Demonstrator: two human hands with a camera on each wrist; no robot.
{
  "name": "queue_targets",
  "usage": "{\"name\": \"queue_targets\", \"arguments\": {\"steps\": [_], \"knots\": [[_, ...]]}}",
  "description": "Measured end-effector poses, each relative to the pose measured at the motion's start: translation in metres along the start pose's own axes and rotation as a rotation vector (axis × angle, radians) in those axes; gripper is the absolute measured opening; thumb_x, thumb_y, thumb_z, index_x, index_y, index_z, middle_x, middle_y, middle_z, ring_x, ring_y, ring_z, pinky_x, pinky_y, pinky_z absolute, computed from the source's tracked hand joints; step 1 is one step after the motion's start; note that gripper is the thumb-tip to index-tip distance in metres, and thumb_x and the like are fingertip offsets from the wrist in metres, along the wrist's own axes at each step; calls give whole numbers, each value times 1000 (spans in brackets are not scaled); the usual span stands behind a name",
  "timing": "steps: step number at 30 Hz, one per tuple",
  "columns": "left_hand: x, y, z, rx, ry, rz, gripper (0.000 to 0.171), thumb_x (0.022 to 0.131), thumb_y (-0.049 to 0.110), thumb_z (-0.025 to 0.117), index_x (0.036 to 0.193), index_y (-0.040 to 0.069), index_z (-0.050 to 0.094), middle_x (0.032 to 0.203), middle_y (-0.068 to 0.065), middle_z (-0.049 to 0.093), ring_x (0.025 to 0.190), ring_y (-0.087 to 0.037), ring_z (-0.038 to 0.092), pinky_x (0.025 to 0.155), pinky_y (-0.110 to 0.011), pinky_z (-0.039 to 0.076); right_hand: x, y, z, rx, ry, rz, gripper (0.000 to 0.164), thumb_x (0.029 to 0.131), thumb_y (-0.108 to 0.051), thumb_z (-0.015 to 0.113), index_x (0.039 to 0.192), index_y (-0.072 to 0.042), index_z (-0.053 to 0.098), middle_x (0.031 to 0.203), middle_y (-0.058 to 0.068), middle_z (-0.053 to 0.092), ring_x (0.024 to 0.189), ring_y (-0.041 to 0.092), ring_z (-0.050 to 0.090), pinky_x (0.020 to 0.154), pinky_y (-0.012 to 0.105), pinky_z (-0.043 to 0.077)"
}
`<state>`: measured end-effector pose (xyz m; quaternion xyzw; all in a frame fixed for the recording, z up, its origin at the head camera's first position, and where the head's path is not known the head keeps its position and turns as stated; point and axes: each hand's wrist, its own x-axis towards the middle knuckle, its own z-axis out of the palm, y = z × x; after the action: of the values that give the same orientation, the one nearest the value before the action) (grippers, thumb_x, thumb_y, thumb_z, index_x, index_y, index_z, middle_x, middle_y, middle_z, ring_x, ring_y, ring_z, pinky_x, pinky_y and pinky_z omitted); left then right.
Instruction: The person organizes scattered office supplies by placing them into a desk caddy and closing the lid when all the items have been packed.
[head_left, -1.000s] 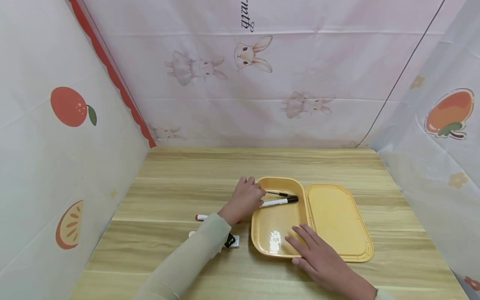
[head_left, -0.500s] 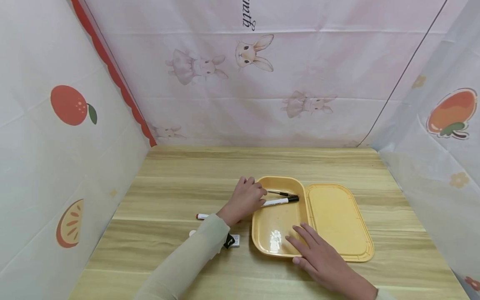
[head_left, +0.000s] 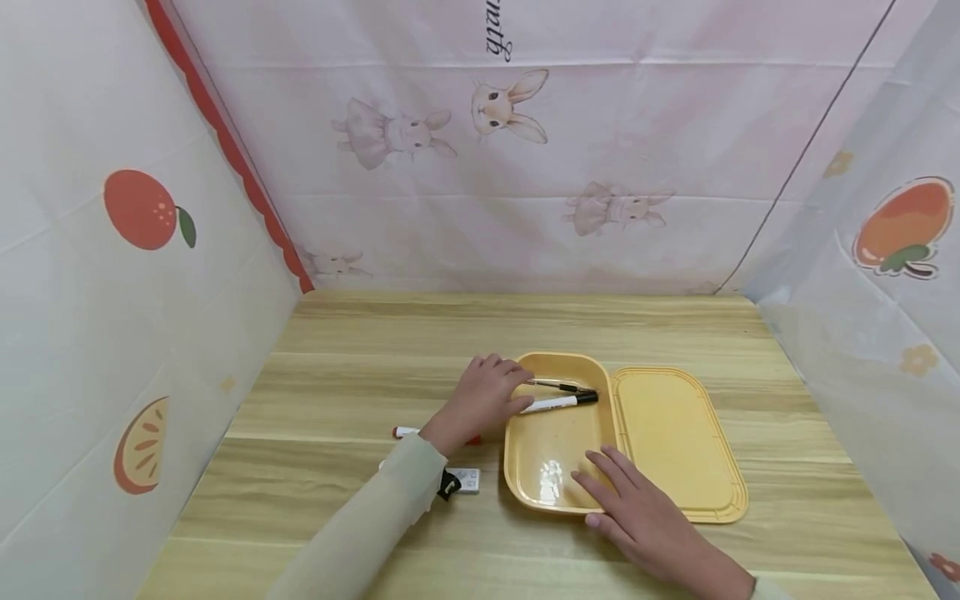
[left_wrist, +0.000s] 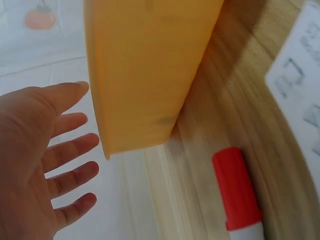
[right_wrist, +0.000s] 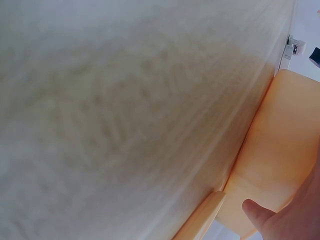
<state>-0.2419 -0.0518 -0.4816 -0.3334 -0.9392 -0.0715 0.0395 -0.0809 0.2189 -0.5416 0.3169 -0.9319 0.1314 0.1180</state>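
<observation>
A shallow yellow box lies uncovered on the table. Inside, towards its far end, are a white marker with a black cap and a thin black pen. My left hand hovers at the box's left rim with fingers apart, holding nothing, as the left wrist view also shows. It covers the left ends of the marker and pen in the head view. My right hand rests with spread fingers at the box's near right rim; in the right wrist view its thumb shows beside the box wall.
The yellow lid lies flat against the box's right side. Left of the box, partly under the left arm, lies a marker with a red cap. Near it is a small white block with printed marks. Printed cloth walls surround the table.
My left hand's curled fingers have loosened and spread, and the hand has drawn slightly left. The marker and pen stay in the box. My right hand has not moved.
</observation>
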Motion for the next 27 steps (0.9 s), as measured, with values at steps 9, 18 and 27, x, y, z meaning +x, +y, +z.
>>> {"name": "queue_targets", "arguments": {"steps": [9, 18, 27], "knots": [[-15, -8, -3, 13, 38, -9, 55, 98, 55, 58, 144, 26, 55, 142, 1, 58, 126, -23, 53, 106, -45, 44, 0, 0, 1, -10, 0, 9, 55, 99, -41, 60, 151, -25, 48, 156, 10, 44, 146, 35, 34, 120, 14, -4], [-34, -21, -4, -65, 33, -81, 61, 97, 58, 57, 148, 25, 51, 149, -2, 51, 135, -26, 48, 112, -50, 38, 2, -2, 0, -3, 16, -4, 53, 100, -41, 59, 149, -23, 50, 154, 11, 46, 144, 35, 36, 121, 14, -3], [-52, -31, -4, -71, 31, -127, 61, 96, 57, 60, 147, 23, 53, 148, -3, 53, 136, -28, 48, 113, -52, 36, 2, -3, -1, -10, 13, 2, 54, 99, -40, 60, 149, -23, 50, 155, 11, 45, 145, 36, 35, 121, 14, -2]]}}
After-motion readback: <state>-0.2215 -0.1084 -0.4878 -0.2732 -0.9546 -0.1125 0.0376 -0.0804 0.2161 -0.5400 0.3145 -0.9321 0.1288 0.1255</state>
